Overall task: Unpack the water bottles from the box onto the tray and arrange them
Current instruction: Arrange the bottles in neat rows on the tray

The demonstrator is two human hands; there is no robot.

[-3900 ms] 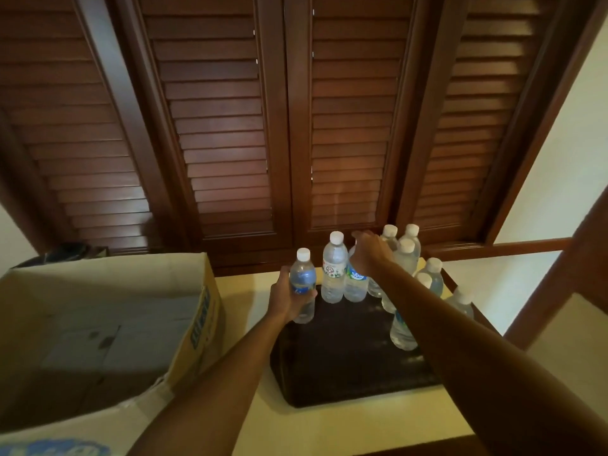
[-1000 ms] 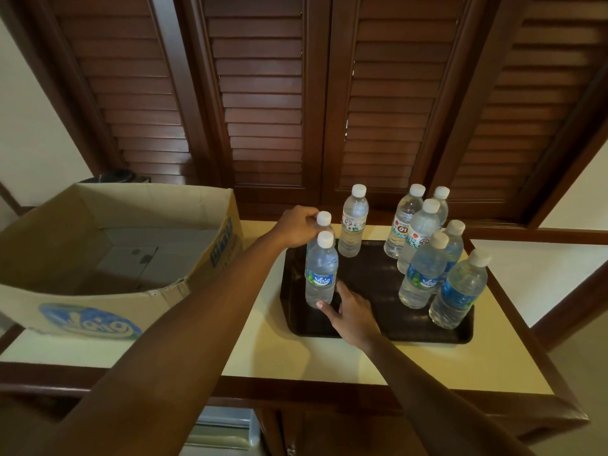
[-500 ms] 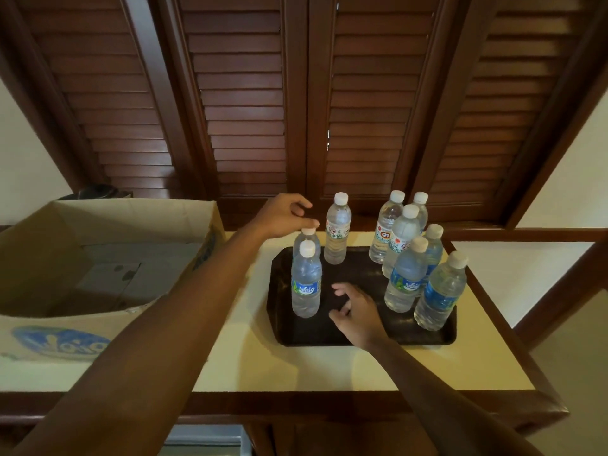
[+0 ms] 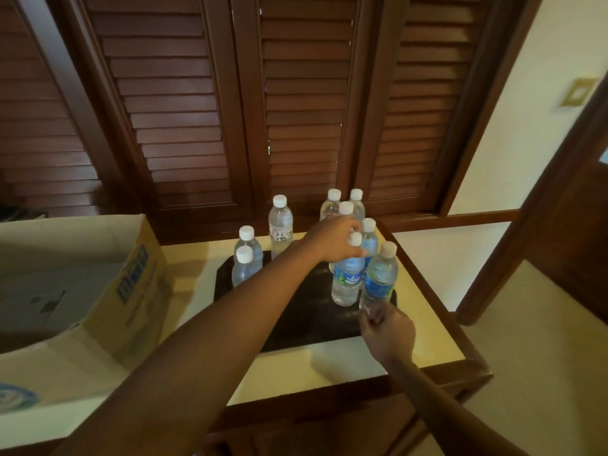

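Note:
A dark tray (image 4: 296, 319) lies on the cream table top and carries several upright clear water bottles with white caps. Two bottles (image 4: 244, 269) stand at its left edge, with a taller one (image 4: 280, 225) behind them. On the right is a tight cluster of bottles (image 4: 357, 202). My left hand (image 4: 332, 240) reaches across and grips the shoulder of a bottle with a blue-green label (image 4: 348, 278). My right hand (image 4: 388, 330) holds the base of the front right bottle with a blue label (image 4: 380, 278). The open cardboard box (image 4: 131, 291) sits to the left.
Dark louvred wooden shutters (image 4: 204, 110) rise directly behind the table. The table (image 4: 424, 291) has a raised wooden rim on its right and front sides. A wooden post (image 4: 543, 209) and a cream wall stand to the right.
My left hand left the two bottles on the left and moved to the right cluster. My right hand moved from the middle of the tray to the front right bottle's base.

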